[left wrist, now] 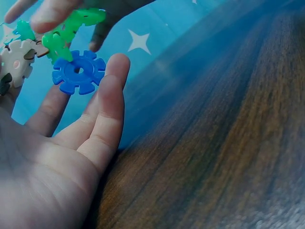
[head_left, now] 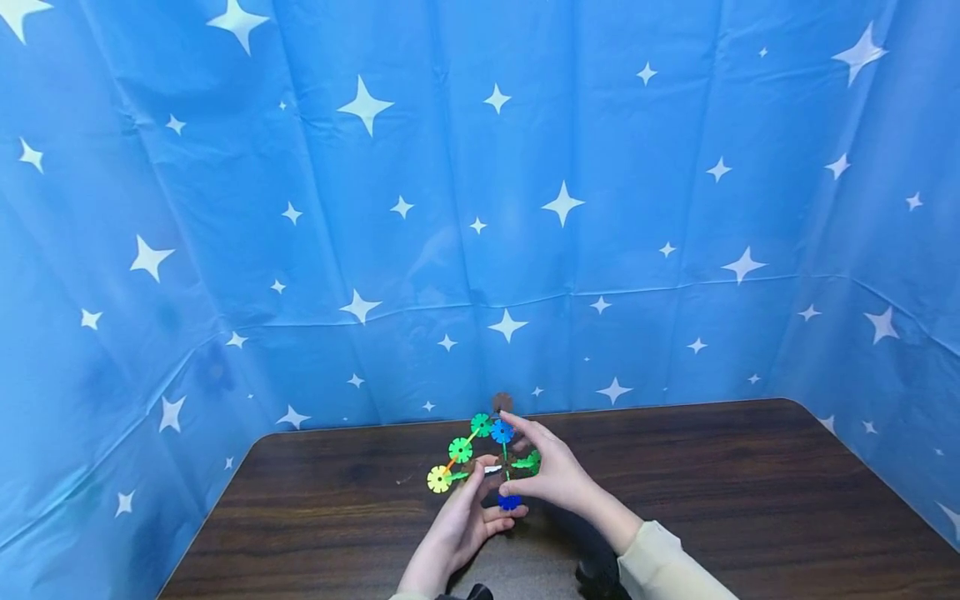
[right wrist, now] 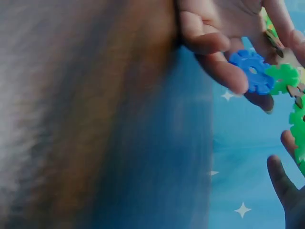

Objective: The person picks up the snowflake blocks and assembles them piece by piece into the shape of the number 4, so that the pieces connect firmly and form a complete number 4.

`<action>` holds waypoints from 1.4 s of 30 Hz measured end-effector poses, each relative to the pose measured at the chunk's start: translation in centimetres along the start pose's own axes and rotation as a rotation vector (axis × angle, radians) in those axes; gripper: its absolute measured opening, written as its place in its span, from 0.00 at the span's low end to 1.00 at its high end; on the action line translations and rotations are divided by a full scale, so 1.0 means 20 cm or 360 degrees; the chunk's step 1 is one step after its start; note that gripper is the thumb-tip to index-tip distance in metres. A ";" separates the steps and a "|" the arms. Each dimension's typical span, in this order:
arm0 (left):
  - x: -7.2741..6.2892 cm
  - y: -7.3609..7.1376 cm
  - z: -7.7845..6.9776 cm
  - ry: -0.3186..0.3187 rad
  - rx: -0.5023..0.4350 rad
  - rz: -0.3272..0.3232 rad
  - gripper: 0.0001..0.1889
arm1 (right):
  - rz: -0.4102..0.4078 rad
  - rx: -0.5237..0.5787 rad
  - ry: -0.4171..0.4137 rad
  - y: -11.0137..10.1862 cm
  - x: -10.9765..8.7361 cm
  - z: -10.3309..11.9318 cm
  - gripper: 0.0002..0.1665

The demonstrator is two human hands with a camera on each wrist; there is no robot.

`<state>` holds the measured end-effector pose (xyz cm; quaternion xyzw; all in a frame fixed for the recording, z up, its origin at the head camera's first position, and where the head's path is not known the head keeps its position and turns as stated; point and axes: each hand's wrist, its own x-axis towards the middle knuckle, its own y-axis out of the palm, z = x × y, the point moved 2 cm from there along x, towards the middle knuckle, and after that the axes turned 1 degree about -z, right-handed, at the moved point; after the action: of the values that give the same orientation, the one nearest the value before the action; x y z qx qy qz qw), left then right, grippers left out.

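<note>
My left hand holds a linked frame of notched plastic discs (snowflake building pieces), its thumb by a white disc. The frame includes a yellow disc at left, green discs, a lighter blue disc and a brown disc at top. A dark blue disc hangs at the bottom, close to my left fingertips. My right hand spans the frame's right side, thumb and forefinger spread wide apart; green discs lie between its fingers. Parts of the frame are hidden behind this hand.
Beneath the hands is a dark wood-grain table with rounded far corners. A blue curtain with white stars hangs behind and at both sides. A black object shows at the front edge near the right sleeve.
</note>
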<state>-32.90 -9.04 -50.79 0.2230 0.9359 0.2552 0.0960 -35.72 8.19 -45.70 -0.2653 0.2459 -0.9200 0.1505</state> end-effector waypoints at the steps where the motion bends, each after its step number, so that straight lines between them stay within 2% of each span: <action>1: 0.00 0.00 0.00 0.0007 0.0003 0.0010 0.20 | 0.0006 -0.0044 -0.0038 0.01 -0.01 0.00 0.57; 7: -0.01 0.00 0.00 -0.0001 -0.0019 0.0027 0.20 | 0.0052 -0.0204 -0.0166 0.02 -0.04 -0.01 0.60; 13: 0.00 0.00 0.00 -0.0004 -0.0027 0.0011 0.19 | 0.0081 -0.0236 -0.0148 0.03 -0.05 -0.04 0.59; 24: 0.00 0.00 0.00 -0.0056 -0.0023 -0.0053 0.23 | 0.0052 -0.0276 -0.0097 0.04 -0.04 -0.03 0.57; 35: 0.00 0.00 0.00 -0.0042 -0.0011 -0.0054 0.28 | 0.0049 -0.0268 -0.0075 0.04 -0.04 -0.03 0.56; 42: 0.00 -0.01 -0.01 -0.0042 0.0001 -0.0019 0.33 | 0.0064 -0.0237 -0.0040 0.03 -0.04 -0.03 0.55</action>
<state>-33.09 -9.18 -50.74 0.2208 0.9360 0.2512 0.1097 -35.38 8.17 -46.83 -0.2824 0.3171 -0.8926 0.1517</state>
